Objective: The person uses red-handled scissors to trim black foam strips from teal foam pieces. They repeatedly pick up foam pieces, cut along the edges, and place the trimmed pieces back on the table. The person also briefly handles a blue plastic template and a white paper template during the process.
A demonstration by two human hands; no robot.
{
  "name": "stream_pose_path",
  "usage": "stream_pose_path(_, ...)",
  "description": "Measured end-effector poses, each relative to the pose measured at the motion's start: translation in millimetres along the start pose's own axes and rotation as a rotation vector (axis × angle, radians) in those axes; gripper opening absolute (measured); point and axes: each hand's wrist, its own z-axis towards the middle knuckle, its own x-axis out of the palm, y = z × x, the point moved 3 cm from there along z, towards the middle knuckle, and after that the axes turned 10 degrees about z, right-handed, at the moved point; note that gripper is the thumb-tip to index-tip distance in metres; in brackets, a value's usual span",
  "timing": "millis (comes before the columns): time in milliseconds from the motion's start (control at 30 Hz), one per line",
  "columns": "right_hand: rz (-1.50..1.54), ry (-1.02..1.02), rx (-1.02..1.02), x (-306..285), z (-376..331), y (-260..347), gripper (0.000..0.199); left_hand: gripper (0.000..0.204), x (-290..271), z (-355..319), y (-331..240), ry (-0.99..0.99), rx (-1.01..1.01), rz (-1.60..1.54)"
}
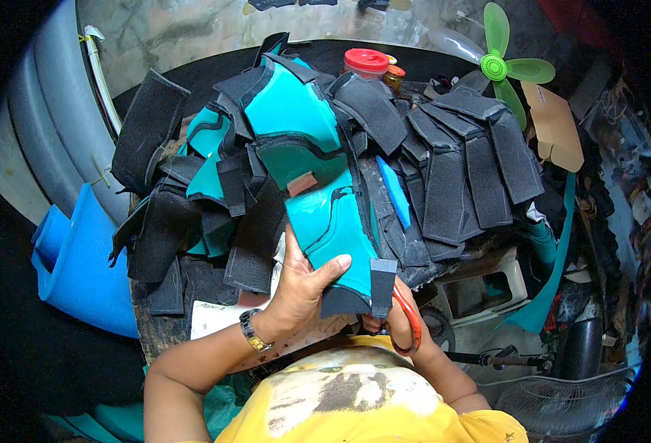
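Note:
My left hand grips a teal and black fabric piece with black strap ends, thumb on its front face. A short black strap tab hangs from the piece's lower edge. My right hand sits just below it, fingers through the orange handles of a pair of scissors. The scissor blades are hidden behind the tab. A metal watch is on my left wrist.
A large heap of teal and black pieces and black straps covers the table. Red-lidded jar and a green fan stand behind. Blue foam roll lies at left. A floor fan sits at lower right.

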Motion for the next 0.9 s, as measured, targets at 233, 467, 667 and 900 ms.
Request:
stream_pose_path(233, -0.148, -0.081, -0.174, 0.1, 0.7, 2.6, 0.030, 0.064, -2.1, 0.2, -3.6, 0.017, -0.075, -0.116)
stream_pose_path(467, 0.079, 0.058, -0.031, -7.9, -5.9, 0.9, 0.027, 0.041, -19.2, 12.4, -2.0, 0.119, -0.307, -0.306)
stream_pose_path(667, -0.475, 0.178, -0.149, -16.3, -0.6, 2.0, 0.033, 0.039, -17.8, 11.2, 0.7, 0.061, -0.175, -0.085)
stream_pose_path(900, -0.511, 0.101, -0.287, -13.9, 4.2, 11.6, 0.034, 0.040, -12.1, 5.9, 1.0, 0.021, -0.089, -0.053)
